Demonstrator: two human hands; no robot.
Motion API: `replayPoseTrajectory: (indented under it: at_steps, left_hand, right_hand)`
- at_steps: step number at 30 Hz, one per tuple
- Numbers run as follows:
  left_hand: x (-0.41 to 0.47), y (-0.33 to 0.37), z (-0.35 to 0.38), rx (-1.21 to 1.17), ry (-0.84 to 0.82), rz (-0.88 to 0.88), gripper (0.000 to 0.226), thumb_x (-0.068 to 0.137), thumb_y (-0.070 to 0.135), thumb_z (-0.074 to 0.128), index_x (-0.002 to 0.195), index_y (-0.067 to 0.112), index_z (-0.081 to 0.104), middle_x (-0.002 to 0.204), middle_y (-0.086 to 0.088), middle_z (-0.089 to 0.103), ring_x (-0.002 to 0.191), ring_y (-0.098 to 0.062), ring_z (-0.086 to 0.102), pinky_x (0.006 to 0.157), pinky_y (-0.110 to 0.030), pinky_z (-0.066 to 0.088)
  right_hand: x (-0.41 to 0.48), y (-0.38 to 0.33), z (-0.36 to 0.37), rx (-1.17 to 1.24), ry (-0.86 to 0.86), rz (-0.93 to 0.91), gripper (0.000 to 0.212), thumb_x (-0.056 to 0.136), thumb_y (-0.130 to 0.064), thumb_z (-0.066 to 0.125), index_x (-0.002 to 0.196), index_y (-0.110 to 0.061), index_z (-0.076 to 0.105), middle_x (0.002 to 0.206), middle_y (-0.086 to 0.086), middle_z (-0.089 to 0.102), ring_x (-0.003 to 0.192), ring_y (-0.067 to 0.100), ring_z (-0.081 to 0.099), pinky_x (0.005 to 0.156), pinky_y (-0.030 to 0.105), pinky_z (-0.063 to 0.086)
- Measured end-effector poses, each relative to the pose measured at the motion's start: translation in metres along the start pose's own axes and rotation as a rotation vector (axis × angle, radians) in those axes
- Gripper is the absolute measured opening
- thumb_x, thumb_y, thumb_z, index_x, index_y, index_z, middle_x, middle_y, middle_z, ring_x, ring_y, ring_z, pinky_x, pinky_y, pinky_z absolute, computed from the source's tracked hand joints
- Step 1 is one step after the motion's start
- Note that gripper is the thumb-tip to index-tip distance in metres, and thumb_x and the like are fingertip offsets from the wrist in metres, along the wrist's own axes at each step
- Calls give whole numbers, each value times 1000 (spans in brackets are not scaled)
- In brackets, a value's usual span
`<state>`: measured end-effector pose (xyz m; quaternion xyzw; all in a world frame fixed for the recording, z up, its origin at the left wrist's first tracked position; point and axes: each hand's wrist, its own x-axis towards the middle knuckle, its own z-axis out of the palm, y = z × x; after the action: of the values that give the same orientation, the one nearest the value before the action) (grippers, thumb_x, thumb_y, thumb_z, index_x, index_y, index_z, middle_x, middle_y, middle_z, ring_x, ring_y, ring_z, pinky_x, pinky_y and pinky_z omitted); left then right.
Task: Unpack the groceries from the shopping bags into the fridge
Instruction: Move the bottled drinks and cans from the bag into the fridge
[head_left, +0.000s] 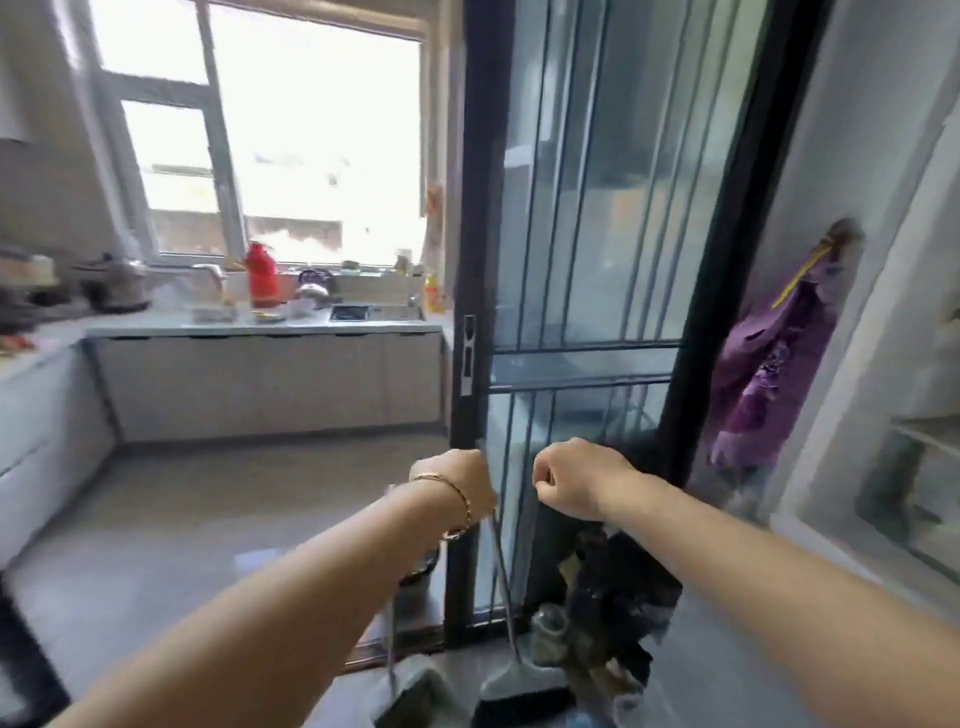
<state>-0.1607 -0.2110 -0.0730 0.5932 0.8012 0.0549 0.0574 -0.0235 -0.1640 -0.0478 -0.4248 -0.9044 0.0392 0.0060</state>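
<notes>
No shopping bag or fridge shows plainly in the head view. Both my arms reach forward at a black-framed sliding glass door. My left hand, with a bracelet on the wrist, is curled at the door's edge round the top of a thin broom handle. The handle runs down to a broom head on the floor. My right hand is a closed fist in front of the glass, and nothing shows in it.
A dustpan stands by the broom under my left forearm. A dark bundle lies at the door's foot. A purple cloth hangs on the right wall. Beyond the door, a counter carries a red flask and pots.
</notes>
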Motion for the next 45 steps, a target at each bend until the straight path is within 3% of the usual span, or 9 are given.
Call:
replayPoseTrajectory:
  at_steps: [8,13,19,23,26,32,35,42,45]
  left_hand:
    - [-187,-292,-8,-156,87,-581,29,88,31,47,104,13,62,116,-8,63,106,-28,59,84,-32,46]
    - [-351,-456,-16,-184,125,-907,26,88,27,47,105,15,62,113,-6,63,104,-27,60,84,-31,46]
    - [-523,-599,-21,-214,190,-1220,32,90,27,45,116,18,60,129,-6,56,121,-29,51,97,-35,44]
    - [-612,-670,-19,-202,256,-1395,29,86,20,43,105,13,64,110,-9,65,102,-29,61,85,-33,49]
    - [-663,-718,-10,-204,312,-1529,26,87,18,42,99,14,65,107,-8,66,100,-30,61,83,-31,48]
    - [-732,-809,-9,-150,458,-1758,26,93,22,41,105,14,63,112,-9,65,102,-30,60,83,-33,47]
    - [-761,-846,-15,-146,511,-1820,22,93,25,43,102,16,61,107,-7,66,99,-29,61,84,-36,51]
    - [-844,-912,-10,-106,560,-1905,15,94,24,44,91,20,58,89,0,64,76,-18,58,64,-26,47]
    - [-887,-948,2,-119,583,-1924,15,94,26,46,85,20,57,82,2,62,75,-17,60,68,-29,52]
  right_hand:
    - [5,-323,61,19,-24,-501,28,90,-23,45,107,-25,67,115,2,65,106,25,60,87,27,46]
    - [-35,-540,102,-5,-87,-789,30,92,-20,41,109,-20,66,115,0,64,106,25,59,83,28,48]
    - [-102,-759,128,-47,-127,-1045,30,94,-16,39,113,-14,62,117,5,62,108,28,58,82,32,49]
    - [-134,-891,155,10,-169,-1196,29,94,-21,39,109,-16,63,110,5,65,104,28,60,78,32,48]
    - [-151,-976,178,12,-229,-1322,26,92,-24,40,98,-21,65,103,3,66,100,29,62,82,35,49]
    - [-165,-1122,207,-20,-277,-1518,23,93,-17,41,103,-15,62,107,2,62,105,26,60,78,32,47]
    - [-176,-1183,213,-64,-309,-1610,31,97,-14,40,122,-13,56,122,5,56,113,27,56,87,35,48]
    - [-216,-1292,225,31,-447,-1682,27,94,-19,40,108,-9,62,101,10,61,101,30,60,82,38,49]
    - [-239,-1334,240,96,-511,-1656,26,96,-13,42,113,-7,61,104,9,60,101,29,60,84,37,52]
